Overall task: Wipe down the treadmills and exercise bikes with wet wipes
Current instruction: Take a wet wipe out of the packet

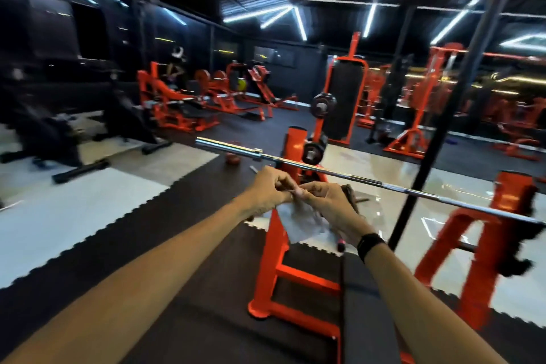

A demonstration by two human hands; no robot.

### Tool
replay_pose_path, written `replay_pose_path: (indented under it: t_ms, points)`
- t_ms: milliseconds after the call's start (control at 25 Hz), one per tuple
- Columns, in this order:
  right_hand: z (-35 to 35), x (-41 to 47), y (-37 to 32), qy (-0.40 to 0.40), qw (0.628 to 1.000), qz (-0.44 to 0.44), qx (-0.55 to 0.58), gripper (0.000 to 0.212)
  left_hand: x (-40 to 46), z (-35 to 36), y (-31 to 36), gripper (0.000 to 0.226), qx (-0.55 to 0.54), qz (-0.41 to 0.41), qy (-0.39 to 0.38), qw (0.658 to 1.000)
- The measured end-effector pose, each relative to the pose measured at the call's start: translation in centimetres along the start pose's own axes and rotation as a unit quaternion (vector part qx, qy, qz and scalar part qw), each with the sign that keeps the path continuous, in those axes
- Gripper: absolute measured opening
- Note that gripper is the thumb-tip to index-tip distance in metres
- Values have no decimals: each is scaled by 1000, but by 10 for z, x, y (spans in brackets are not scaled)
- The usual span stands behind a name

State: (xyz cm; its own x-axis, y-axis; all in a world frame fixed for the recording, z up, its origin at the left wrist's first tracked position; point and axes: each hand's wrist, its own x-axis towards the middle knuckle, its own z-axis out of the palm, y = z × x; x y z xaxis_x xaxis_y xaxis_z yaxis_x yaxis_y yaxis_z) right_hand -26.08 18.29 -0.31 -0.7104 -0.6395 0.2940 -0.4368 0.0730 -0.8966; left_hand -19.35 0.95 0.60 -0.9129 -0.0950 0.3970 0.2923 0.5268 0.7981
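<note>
Left hand (270,189): fingers curled, pinching the wipe's top edge.
Right hand (331,204): same pinch.
Wet wipe (298,223): blurred, upper part hidden behind fingers.

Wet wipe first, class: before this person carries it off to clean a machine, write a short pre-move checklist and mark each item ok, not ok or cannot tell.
1. Wet wipe in hand: ok, left hand and right hand pinch its top edge.
2. Wipe unfolded: ok, hanging open.
3. Wipe damp: cannot tell.
4. Exercise bikes within reach: not ok, far left.
5. Barbell clear of hands: ok, behind them.
</note>
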Motion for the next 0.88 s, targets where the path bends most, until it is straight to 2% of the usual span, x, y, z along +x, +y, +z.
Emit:
replay_pose_path:
  t_ms: [80, 240, 480, 600, 720, 880]
  points:
    - [34, 23, -13, -45, 998, 6, 47, 25, -16, -46, -9, 16, 15, -1, 42, 999]
    - [121, 72, -46, -103, 989, 17, 107, 40, -53, -148, -29, 22, 34, -35, 117, 992]
    - [273, 137, -91, -151, 970, 7, 189, 21, -122, -289, -56, 16, 46, -60, 227, 971]
    - [352, 168, -104, -153, 966, 8, 208, 27, -163, -357, -82, 20, 26, -100, 303, 947]
    - [428, 190, -111, -152, 963, 15, 221, 33, -208, -416, -111, 24, 29, -163, 344, 924]
    - [524, 216, -119, -213, 947, 19, 240, 22, -258, -473, -140, 25, -10, -197, 411, 890]
